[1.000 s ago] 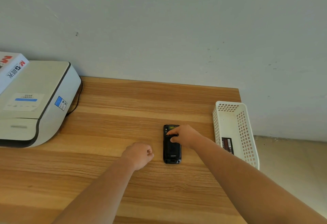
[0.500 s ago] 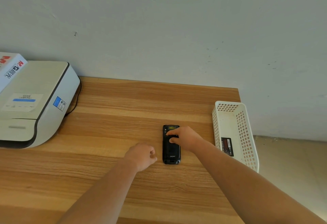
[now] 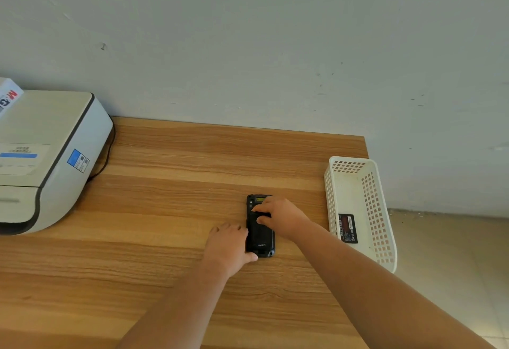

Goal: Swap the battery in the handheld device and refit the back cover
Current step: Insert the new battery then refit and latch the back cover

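From the left we see a white printer on the wooden surface, then our left hand cupped against the black handheld device lying face down, our right hand pressing fingertips on its back, and a spare battery in the white basket

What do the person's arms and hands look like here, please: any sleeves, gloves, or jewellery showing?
Both arms enter from the bottom of the head view and are bare along the whole visible forearm; no sleeve edge shows. The left hand and the right hand wear no gloves. No watch, bracelet or strap shows at either wrist, and no ring is visible, though the fingers are too small to rule one out.
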Motion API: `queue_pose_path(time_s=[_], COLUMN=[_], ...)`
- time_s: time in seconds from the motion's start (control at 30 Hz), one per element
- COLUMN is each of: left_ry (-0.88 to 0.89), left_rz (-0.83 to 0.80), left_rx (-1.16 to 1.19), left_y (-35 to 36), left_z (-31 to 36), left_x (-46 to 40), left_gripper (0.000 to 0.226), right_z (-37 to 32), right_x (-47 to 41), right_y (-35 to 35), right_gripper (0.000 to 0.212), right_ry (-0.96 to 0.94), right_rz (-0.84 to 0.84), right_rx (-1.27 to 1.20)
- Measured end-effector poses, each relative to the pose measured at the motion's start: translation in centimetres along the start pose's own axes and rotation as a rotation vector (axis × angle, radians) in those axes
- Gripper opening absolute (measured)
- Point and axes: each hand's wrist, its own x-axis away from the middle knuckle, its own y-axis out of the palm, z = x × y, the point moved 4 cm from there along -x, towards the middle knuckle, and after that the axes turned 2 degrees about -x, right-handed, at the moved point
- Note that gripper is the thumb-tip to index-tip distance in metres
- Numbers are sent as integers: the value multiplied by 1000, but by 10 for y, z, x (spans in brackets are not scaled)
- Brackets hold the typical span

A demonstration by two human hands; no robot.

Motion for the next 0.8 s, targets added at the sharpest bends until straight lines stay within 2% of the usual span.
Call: queue_pose_path(time_s=[0.4,0.6,0.73,0.8], left_ry=[28,6,-70,-126], left_rz=[-29,-49,-28,-14], left_rx=[-60,20,164,249], left_y=[-1,-2,-12,-16], left_z=[0,-5,-11,-13], left_x=[-3,-5,-9,-14], left_gripper=[59,59,51,47], right_z=[3,9,29,40], right_x=[0,6,10,10], right_y=[7,3,-5,-5], right_gripper=[40,52,44,38], right_ry=[-47,-84,78,166], right_rz=[113,190,314,288], right_rx=[47,123,-145,-217])
